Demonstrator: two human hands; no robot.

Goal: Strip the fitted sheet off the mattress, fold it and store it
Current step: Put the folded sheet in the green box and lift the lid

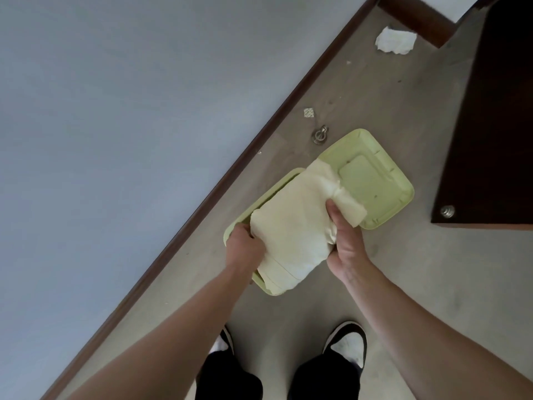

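A folded cream fitted sheet [294,223] forms a thick bundle lying over a pale green plastic box [239,226] on the floor. The box's green lid [372,180] lies open beside it, on the right. My left hand [243,246] grips the bundle's left edge at the box rim. My right hand [344,241] clasps the bundle's right side, with a loose corner of the sheet sticking out over the lid. Most of the box is hidden under the sheet.
A grey wall with a dark skirting board [202,203] runs diagonally on the left. Dark wooden furniture [490,125] stands on the right. A crumpled white paper [395,40], a small packet [309,112] and a metal ring [320,135] lie on the floor. My shoes [349,342] are below.
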